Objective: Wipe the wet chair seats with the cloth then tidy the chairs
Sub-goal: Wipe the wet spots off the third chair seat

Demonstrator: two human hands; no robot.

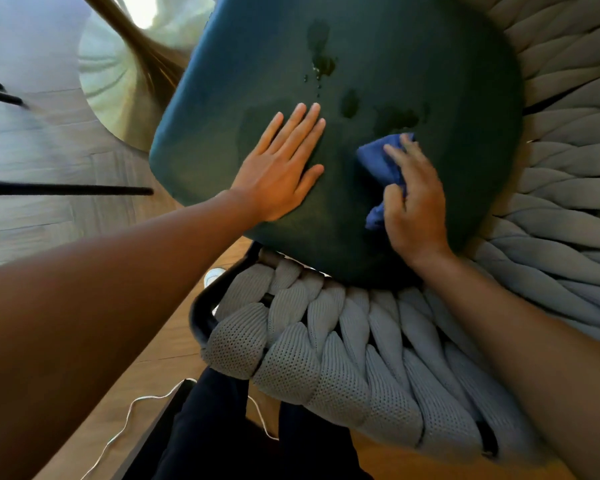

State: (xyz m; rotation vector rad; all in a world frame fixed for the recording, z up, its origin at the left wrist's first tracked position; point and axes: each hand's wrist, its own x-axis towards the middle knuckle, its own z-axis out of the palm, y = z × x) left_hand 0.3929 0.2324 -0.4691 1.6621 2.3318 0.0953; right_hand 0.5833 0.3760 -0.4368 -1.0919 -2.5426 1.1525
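Observation:
A dark teal chair seat (413, 46) fills the upper middle of the head view. Dark wet patches (321, 62) and small drops lie on its far part, with more damp marks near the middle. My left hand (281, 168) lies flat on the seat, fingers straight and together. My right hand (414, 202) holds a crumpled blue cloth (378, 161) down on the seat, fingers over it and thumb curled at its near edge. The cloth sits just below a wet patch.
The chair's back of thick grey braided rope (343, 348) curves round the seat from the front to the right, on a black frame (205, 313). A gold table base (118, 81) stands at upper left. Black chair legs (73, 190) cross the wooden floor on the left.

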